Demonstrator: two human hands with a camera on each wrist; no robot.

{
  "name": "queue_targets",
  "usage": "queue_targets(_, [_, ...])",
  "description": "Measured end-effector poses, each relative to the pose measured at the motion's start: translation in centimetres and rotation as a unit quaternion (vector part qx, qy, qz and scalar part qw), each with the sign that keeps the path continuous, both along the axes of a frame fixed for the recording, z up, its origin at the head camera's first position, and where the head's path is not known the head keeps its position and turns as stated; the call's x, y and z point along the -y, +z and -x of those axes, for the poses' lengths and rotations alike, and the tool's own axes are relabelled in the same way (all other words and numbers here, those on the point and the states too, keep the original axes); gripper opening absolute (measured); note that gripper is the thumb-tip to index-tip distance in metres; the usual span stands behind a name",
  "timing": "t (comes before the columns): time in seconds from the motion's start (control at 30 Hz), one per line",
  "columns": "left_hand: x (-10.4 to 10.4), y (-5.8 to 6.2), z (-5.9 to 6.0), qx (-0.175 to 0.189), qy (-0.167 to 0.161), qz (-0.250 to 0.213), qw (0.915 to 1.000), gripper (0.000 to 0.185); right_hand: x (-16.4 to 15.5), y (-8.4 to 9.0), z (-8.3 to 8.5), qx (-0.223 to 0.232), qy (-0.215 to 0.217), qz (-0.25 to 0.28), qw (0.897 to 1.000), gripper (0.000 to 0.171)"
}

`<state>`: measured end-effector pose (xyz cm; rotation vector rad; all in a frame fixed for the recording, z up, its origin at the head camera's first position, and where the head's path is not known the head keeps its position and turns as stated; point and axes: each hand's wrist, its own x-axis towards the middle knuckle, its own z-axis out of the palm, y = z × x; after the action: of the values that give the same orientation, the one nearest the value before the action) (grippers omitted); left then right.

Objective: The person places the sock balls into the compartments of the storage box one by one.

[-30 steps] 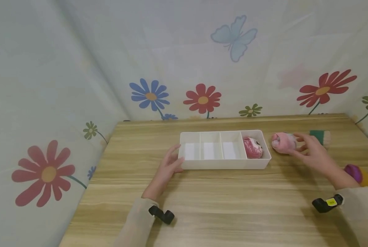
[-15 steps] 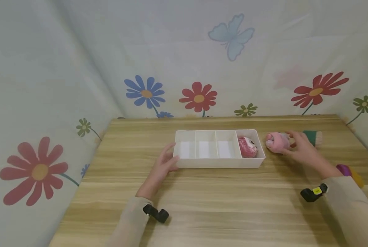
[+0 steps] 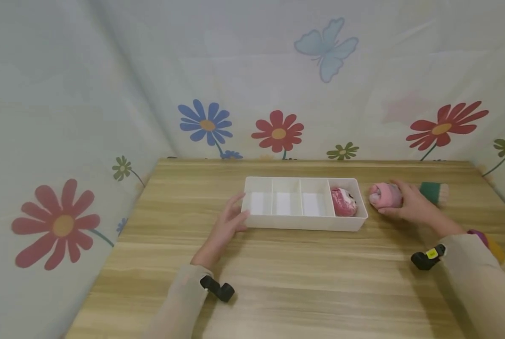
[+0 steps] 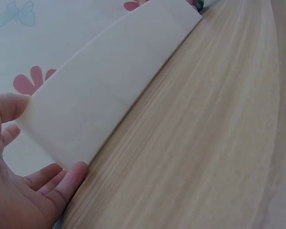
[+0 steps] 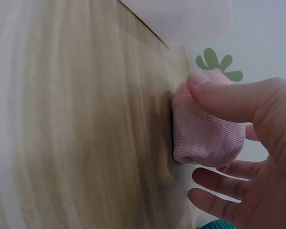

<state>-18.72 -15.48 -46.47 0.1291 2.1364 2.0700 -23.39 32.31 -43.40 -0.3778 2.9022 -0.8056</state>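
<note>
A white divided box (image 3: 303,223) stands on the table, with a red-and-white rolled sock (image 3: 344,202) in its rightmost compartment. My left hand (image 3: 225,226) holds the box's left end, thumb at the front corner and fingers along the end wall, as the left wrist view also shows. Just right of the box, a pink rolled sock (image 3: 386,195) lies on the table. My right hand (image 3: 415,207) grips it from the right; in the right wrist view the thumb presses the pink ribbed fabric (image 5: 207,131), while some fingertips are hidden behind it.
A green rolled sock with a beige end (image 3: 434,193) lies beyond my right hand. A purple-and-yellow rolled item (image 3: 494,247) is partly hidden by the right sleeve. Behind the wooden table (image 3: 303,278) hangs a flower-printed curtain (image 3: 244,61).
My right hand has moved left and farther over the pink sock, its fingers coming round it. The left hand keeps its place at the box's end. The head view shifts slightly.
</note>
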Motion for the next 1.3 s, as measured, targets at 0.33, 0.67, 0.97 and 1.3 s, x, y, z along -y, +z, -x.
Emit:
queue_targets(0.33, [-0.3,-0.2,0.1,-0.006,0.009,-0.001,0.9999,0.052,0.0,-0.2,1.1,0.031,0.019,0.015,0.999,0.095])
queue_targets(0.67, [-0.7,1.9,-0.9,0.005,-0.009,-0.007,0.9999,0.055,0.3,0.1,1.2,0.063,0.000,0.007,0.998,0.097])
queue_targets(0.97, [-0.5,1.0,-0.4,0.004,-0.004,-0.009,0.9999,0.055,0.4,-0.2,1.3,0.045,-0.006,0.029,0.999,0.095])
queue_targets(1.3, [-0.2,-0.5,0.1,0.000,0.003,-0.004,1.0000,0.056,0.3,-0.1,0.7,-0.003,-0.027,0.036,0.999,0.091])
